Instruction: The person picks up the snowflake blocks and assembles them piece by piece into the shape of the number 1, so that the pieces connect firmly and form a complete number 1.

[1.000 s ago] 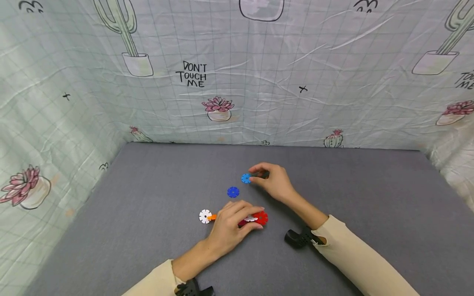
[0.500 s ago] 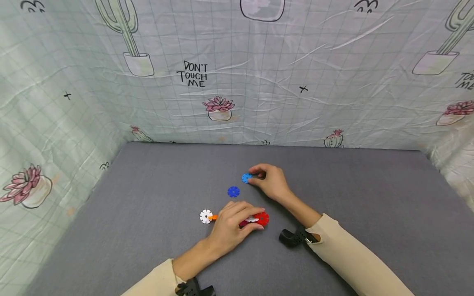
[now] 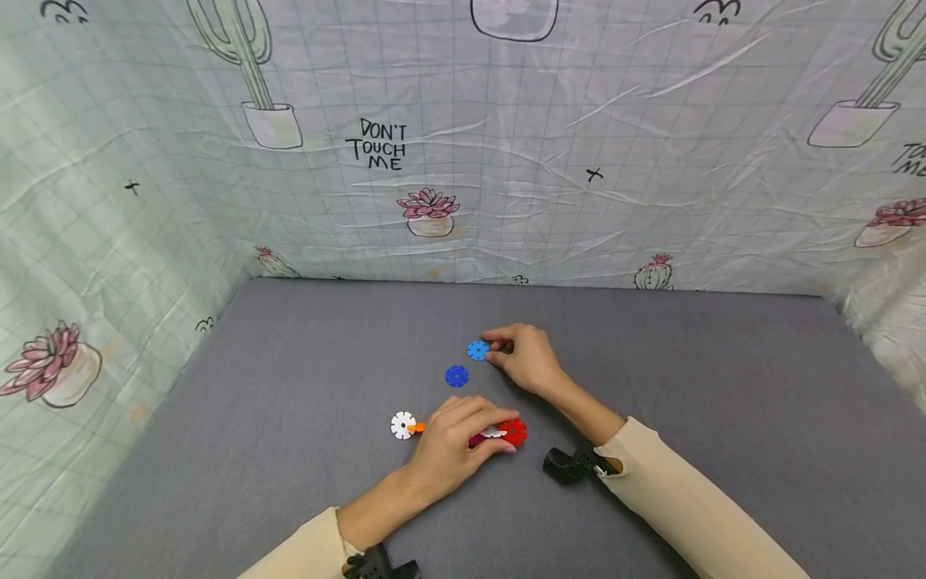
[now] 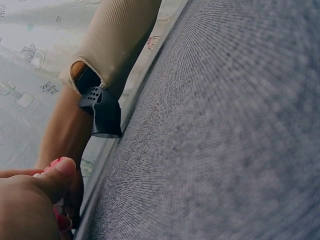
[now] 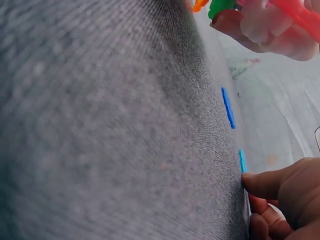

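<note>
In the head view my left hand (image 3: 450,438) holds a row of joined, notched plastic discs just above or on the table; I cannot tell which. A white disc (image 3: 403,425) and an orange piece (image 3: 415,428) stick out at its left, a red disc (image 3: 513,432) at its right. The palm hides the middle; the right wrist view also shows a green piece (image 5: 221,7) there. Farther back, the thumb and index finger of my right hand (image 3: 531,358) pinch the right edge of a light blue disc (image 3: 477,350), flat on the table. A dark blue disc (image 3: 456,376) lies apart.
A grey cloth-covered table (image 3: 289,386) carries everything. A patterned fabric curtain (image 3: 521,161) hangs along its back and sides. Each wrist wears a black camera, the right one (image 3: 567,465) close to the tabletop.
The light blue disc has shifted slightly to the left, with my right fingers at its edge. My right forearm has come a little to the left. My left hand has stayed almost still.
</note>
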Motion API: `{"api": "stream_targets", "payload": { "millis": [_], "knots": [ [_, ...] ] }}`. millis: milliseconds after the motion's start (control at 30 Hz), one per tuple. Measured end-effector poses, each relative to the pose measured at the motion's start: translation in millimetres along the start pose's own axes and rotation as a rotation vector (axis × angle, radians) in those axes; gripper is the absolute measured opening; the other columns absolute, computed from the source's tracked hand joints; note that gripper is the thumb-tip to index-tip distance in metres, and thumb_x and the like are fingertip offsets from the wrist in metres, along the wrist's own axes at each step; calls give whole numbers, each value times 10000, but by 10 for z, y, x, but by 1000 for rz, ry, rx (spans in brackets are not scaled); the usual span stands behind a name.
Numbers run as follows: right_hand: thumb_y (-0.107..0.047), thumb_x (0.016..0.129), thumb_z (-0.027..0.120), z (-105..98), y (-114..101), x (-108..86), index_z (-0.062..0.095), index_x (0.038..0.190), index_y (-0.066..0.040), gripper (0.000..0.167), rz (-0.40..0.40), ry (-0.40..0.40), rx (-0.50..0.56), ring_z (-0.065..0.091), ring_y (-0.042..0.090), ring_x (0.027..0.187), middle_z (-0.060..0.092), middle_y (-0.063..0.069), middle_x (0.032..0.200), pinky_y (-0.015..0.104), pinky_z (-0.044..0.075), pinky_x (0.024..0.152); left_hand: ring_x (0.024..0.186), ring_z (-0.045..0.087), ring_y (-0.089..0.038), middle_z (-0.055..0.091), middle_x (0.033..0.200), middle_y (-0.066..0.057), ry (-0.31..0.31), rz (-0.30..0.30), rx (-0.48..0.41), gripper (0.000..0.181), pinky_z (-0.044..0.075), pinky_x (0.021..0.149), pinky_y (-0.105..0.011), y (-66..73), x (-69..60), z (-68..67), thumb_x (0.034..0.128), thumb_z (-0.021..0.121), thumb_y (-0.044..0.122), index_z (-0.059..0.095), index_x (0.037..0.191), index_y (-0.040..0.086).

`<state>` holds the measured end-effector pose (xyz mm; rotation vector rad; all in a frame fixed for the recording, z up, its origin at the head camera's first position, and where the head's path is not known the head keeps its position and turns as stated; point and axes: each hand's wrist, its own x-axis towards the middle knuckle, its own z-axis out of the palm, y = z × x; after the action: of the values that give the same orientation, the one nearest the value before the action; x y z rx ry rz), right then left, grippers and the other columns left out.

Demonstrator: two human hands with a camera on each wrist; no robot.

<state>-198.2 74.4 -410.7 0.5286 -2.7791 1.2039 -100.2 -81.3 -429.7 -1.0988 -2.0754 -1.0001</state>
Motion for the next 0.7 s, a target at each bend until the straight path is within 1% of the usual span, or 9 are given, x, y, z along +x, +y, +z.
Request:
{"api": "stream_targets", "payload": {
  "millis": [100, 200, 300, 400, 533, 600, 700],
  "knots": [
    [-84, 843, 736, -2, -9, -4, 733, 1069, -72, 227, -15, -11, -12, 567, 169, 777, 652, 1, 832, 328, 456, 692, 796, 593, -86, 654, 887, 47, -2, -5, -2, 401, 422, 687, -216, 2, 1, -8, 673, 845, 211, 717, 1038, 106],
    [-136, 861, 725, 4, -25, -1, 735, 1048, -78, 196, -8, -17, -15, 555, 181, 792, 626, 18, 859, 342, 449, 703, 799, 592, -84, 653, 891, 48, -4, -7, -3, 402, 420, 691, -213, 1, -1, -14, 676, 844, 209, 715, 1043, 110],
    [-213, 850, 745, 18, -39, 10, 737, 1007, -88, 200, 11, -15, -25, 539, 185, 803, 601, 36, 883, 340, 438, 706, 796, 589, -83, 651, 888, 49, 0, -7, 1, 403, 418, 692, -213, 0, -1, -14, 675, 845, 209, 715, 1044, 114],
    [-250, 818, 779, 34, -43, 19, 734, 969, -97, 220, 23, -12, -46, 526, 185, 805, 589, 42, 889, 330, 430, 701, 792, 587, -83, 650, 883, 50, 4, -3, 5, 402, 416, 691, -212, 0, 1, -11, 673, 849, 207, 716, 1040, 116],
    [-220, 801, 795, 29, -51, 18, 715, 952, -88, 216, 23, -14, -47, 515, 202, 811, 588, 53, 898, 342, 425, 714, 795, 591, -82, 651, 883, 48, 3, 0, 2, 399, 414, 690, -211, 3, 2, -7, 671, 851, 200, 718, 1036, 110],
    [-199, 798, 798, 17, -58, 11, 695, 946, -83, 215, 25, -15, -22, 534, 202, 811, 608, 53, 904, 348, 437, 724, 798, 593, -83, 652, 885, 46, 1, -1, 1, 399, 415, 690, -211, 3, 0, -6, 672, 851, 199, 718, 1037, 108],
    [-169, 793, 799, 4, -55, 5, 663, 923, -77, 210, 18, -6, 19, 565, 168, 757, 636, 26, 851, 326, 461, 696, 802, 595, -82, 655, 889, 48, -2, -5, 5, 400, 418, 694, -209, 2, -7, -5, 674, 849, 202, 718, 1042, 113]
  ]
}}
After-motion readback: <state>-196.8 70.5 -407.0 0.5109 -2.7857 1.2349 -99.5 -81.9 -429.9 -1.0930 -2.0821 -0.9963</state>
